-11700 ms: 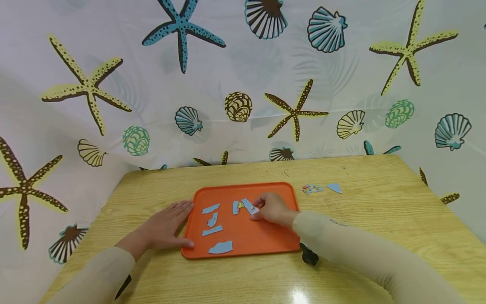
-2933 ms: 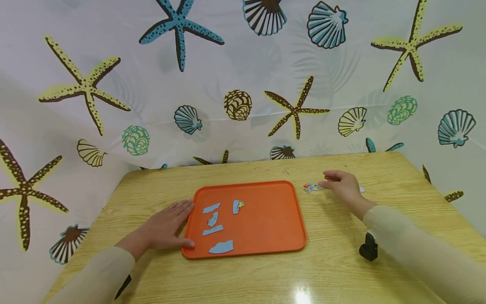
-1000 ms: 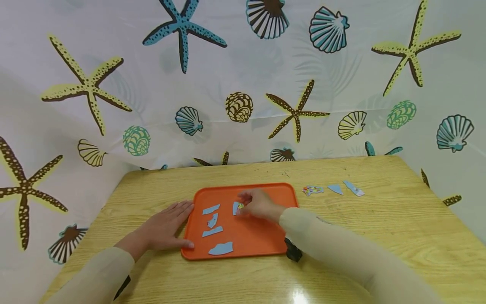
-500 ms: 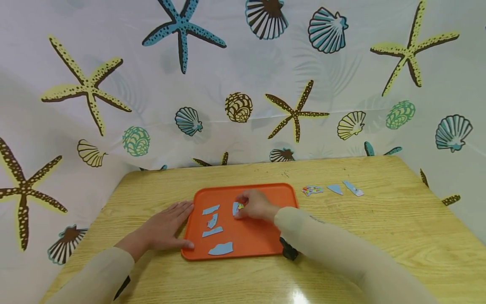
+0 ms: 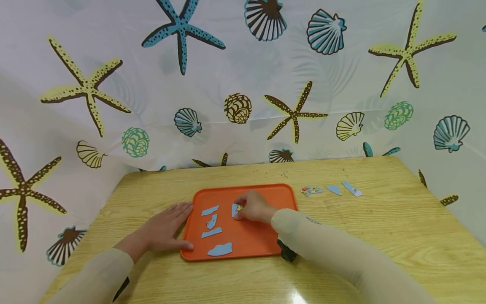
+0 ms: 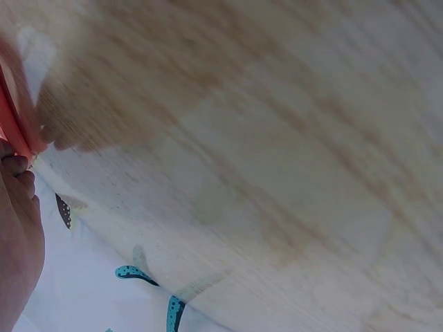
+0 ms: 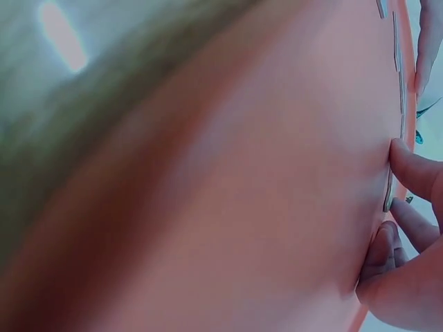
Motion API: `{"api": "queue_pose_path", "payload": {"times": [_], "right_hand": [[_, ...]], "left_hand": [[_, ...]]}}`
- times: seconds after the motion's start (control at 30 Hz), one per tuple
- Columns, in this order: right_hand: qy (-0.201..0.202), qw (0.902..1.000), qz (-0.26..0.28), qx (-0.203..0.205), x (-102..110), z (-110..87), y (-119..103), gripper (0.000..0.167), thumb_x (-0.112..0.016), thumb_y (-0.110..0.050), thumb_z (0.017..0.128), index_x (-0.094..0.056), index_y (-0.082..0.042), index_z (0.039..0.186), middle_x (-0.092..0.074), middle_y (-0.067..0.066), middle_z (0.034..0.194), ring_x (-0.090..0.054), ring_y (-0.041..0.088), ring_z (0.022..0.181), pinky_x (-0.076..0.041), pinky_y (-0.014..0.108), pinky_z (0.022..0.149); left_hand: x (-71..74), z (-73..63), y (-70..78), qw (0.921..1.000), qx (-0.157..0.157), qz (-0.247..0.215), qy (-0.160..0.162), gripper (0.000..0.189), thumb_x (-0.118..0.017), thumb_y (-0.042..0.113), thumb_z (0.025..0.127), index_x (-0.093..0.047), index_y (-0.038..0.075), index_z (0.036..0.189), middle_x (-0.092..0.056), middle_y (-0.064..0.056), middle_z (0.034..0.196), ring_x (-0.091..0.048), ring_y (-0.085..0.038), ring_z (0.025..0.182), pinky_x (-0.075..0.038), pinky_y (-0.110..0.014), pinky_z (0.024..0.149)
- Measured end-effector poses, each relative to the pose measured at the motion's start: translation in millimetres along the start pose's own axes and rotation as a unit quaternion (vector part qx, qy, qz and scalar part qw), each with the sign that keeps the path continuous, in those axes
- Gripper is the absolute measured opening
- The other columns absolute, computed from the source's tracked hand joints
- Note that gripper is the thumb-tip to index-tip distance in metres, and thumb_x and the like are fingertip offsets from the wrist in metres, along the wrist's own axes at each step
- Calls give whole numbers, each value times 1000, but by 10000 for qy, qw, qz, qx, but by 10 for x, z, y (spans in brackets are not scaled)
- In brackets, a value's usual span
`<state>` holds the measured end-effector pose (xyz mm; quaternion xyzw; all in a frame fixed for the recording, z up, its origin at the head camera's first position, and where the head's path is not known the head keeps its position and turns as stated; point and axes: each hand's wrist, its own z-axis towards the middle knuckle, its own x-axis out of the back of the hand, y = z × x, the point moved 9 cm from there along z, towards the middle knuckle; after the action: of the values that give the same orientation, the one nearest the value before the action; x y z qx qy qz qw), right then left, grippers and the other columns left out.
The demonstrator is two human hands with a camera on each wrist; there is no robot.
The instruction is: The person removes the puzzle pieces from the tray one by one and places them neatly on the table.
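Note:
My right hand (image 5: 254, 206) is over the orange tray (image 5: 250, 242), thumb and fingertips pinching a light-blue puzzle piece (image 5: 234, 210) with a yellow-green patch. Part of that piece is covered by the fingers. In the right wrist view, the thumb and a finger of my right hand (image 7: 408, 235) meet the piece's thin edge close to the tray surface. My left hand (image 5: 165, 230) rests with fingers extended at the tray's left edge, holding no piece. The left wrist view shows only part of the left hand (image 6: 21, 235) beside the tray rim (image 6: 15, 124).
Several light-blue pieces lie in the tray's left part, including a larger piece (image 5: 220, 249) near the front. On the wooden table (image 5: 379, 219), right of the tray, are a colourful piece (image 5: 312, 191), a triangular piece (image 5: 334, 189) and a long piece (image 5: 352, 188). A shell-patterned cloth hangs behind.
The long piece, held over the tray in the oldest frame, now lies on the table at right. My right hand has returned to the tray and closed on the yellow-green-patched piece. The left hand stays put.

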<state>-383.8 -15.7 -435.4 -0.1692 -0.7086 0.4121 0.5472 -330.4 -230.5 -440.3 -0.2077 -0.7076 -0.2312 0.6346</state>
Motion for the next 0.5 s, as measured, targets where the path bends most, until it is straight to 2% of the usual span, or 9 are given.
{"api": "queue_pose_path", "payload": {"times": [0.27,0.5], "right_hand": [[37,10000,29,-6,4,-23,-8,39,-83,-13,79,-70,-4,114,-65,7,114,-59,23,105,-51,36,88],[80,10000,19,3,30,-29,-24,40,-82,-14,79,-69,-2,115,-65,7,110,-58,19,94,-51,34,84]], "left_hand": [[1,3,1,10000,3,-5,-11,114,-49,81,78,-24,-1,152,-23,-16,158,-18,-34,144,-18,-50,116],[-10,10,-5,10000,49,11,-63,115,-47,82,78,-23,-1,153,-22,-15,158,-18,-34,145,-18,-50,116]]}}
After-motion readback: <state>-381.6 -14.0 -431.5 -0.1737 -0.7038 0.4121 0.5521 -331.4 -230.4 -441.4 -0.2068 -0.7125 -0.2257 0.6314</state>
